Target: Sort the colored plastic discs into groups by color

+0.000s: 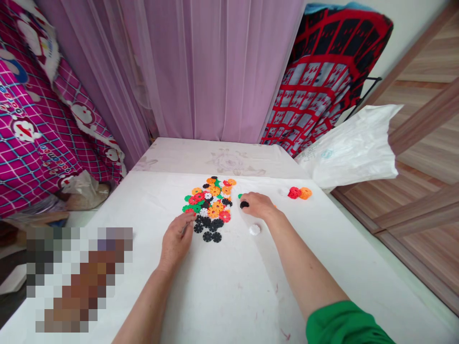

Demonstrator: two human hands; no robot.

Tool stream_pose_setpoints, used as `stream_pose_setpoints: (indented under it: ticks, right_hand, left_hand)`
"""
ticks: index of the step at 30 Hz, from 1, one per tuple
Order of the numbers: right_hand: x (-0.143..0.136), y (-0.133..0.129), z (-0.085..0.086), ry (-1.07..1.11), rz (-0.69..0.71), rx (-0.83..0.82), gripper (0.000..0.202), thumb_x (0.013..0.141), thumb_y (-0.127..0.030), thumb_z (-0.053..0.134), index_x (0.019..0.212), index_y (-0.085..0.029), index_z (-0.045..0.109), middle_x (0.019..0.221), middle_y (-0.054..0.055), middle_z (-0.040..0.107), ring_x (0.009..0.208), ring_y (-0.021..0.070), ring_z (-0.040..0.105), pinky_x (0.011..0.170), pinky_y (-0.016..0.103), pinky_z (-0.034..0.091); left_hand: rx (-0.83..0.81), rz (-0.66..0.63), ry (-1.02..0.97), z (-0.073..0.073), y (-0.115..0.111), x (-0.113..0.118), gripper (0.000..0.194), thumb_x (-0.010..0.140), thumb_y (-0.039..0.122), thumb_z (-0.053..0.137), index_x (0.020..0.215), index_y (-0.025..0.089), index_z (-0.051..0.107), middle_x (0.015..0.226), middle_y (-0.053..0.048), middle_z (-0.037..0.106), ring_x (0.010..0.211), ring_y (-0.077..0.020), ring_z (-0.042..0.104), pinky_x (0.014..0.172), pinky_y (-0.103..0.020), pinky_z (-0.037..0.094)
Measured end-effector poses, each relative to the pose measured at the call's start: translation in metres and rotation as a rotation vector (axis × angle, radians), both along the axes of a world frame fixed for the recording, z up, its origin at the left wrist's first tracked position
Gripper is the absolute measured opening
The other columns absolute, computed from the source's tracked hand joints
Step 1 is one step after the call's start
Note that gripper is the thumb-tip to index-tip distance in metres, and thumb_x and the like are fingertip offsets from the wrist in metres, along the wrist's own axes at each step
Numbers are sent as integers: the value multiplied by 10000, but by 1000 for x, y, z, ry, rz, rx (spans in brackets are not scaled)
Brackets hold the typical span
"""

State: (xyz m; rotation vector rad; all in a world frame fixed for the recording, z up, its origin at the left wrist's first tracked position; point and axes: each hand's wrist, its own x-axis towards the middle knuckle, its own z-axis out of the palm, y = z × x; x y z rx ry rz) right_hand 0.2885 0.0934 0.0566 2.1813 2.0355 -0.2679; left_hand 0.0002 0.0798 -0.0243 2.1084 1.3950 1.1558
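Several flower-shaped discs in orange, red, green, white and black form a loose pile on the white table. Along its near edge lie several black discs. My left hand rests at the pile's near left edge, its fingers bent together beside the black discs; whether they grip a disc is too small to tell. Right of the pile, my right hand has its fingers closed on a black disc. A green disc shows just beyond its fingertips. Nearer to me lies a white disc stack.
Red discs and orange discs lie farther right on the table, beside white ones. A white plastic bag stands past the right edge. Purple curtains hang behind.
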Motion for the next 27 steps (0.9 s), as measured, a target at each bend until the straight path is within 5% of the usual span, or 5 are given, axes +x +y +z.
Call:
stream_pose_setpoints:
  ticks: [3,7,12,17,27]
  right_hand:
    - [-5,-9,4,25,-15,62,414,817,-240,586,1230,-243,625,1212,82,639,1113,234,583,866,309,421]
    - [-33,-35,5,156,28,218,284,895,-258,525,1142,-258,665,1176,50,659,1125,200,570,912,289,408]
    - [-70,-58,-7,251,147,183,278,903,-254,519,1137,-284,667,1146,26,669,1085,184,579,894,280,419]
    - [-79,-54,-18,235,147,177,337,863,-260,572,1194,-275,633,1174,45,636,1117,197,552,903,292,416]
    - [-78,-48,-21,261,71,165,225,820,-250,600,1038,-230,652,1094,37,657,1042,186,583,827,281,414]
  left_hand:
    - [15,-17,128,1,-3,1,339,895,401,497,1139,243,671,1259,-91,672,1226,-249,584,1062,-476,437]
    - [59,-123,434,3,-15,9,698,804,537,623,1425,260,465,1522,-134,422,1427,-331,346,1156,-581,246]
    - [34,51,508,0,-19,16,647,866,539,533,1427,224,466,1522,-166,411,1421,-369,341,1133,-621,245]
    - [16,202,477,-1,-15,15,583,900,491,486,1406,201,485,1506,-179,432,1392,-371,386,1122,-602,271]
    - [58,57,533,1,-22,25,837,774,670,579,1443,187,439,1527,-202,389,1434,-384,303,1148,-636,160]
